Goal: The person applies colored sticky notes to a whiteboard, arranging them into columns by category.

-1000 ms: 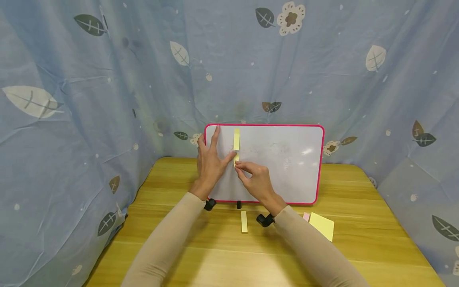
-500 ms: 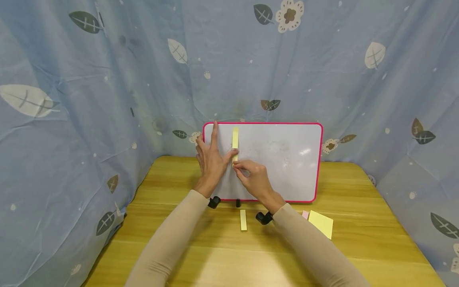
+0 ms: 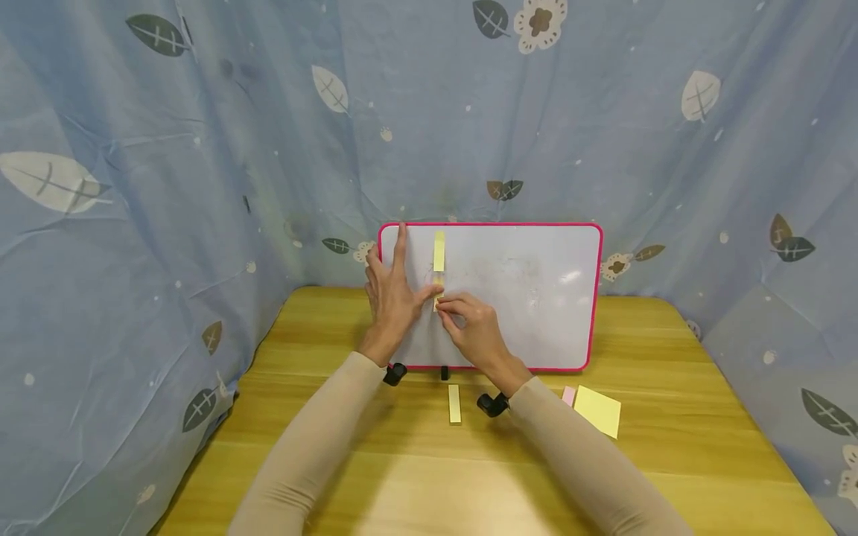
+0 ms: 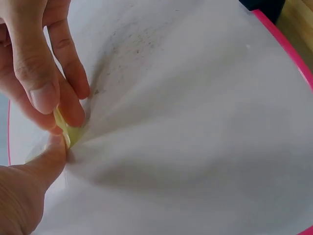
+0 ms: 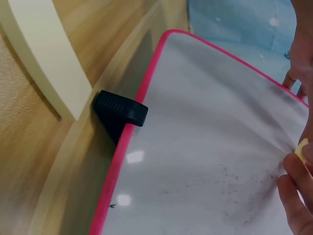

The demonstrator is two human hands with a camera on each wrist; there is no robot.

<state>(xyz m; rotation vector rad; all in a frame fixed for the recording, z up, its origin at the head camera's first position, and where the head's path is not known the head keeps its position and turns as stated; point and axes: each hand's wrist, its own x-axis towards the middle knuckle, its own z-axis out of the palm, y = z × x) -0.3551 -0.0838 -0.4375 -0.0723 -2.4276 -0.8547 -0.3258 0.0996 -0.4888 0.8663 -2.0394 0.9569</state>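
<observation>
A whiteboard [image 3: 523, 298] with a pink rim leans upright on the table. An upper yellow sticky strip [image 3: 439, 251] is stuck near its top left. Just below it is a second yellow sticky strip [image 4: 73, 133], pinched by my right hand [image 3: 479, 331] between thumb and fingers. My left hand [image 3: 394, 301] holds the board's left side, fingers reaching past its edge and index finger up at the top rim. Its thumb presses on the second strip, close to the right fingertips. The left wrist view shows this strip bent; much of it is hidden by fingers.
A pad of yellow sticky strips [image 3: 454, 404] lies on the wooden table [image 3: 429, 491] before the board. A black foot [image 5: 120, 107] grips the lower rim. Near the right forearm lie a square yellow note pad [image 3: 599, 411] and a pink strip pad [image 3: 568, 395]. Curtains [image 3: 415, 89] surround the table.
The head view has shifted slightly, so the board sits a little higher. Both hands stay in nearly the same place, my right fingers still pinching the second strip.
</observation>
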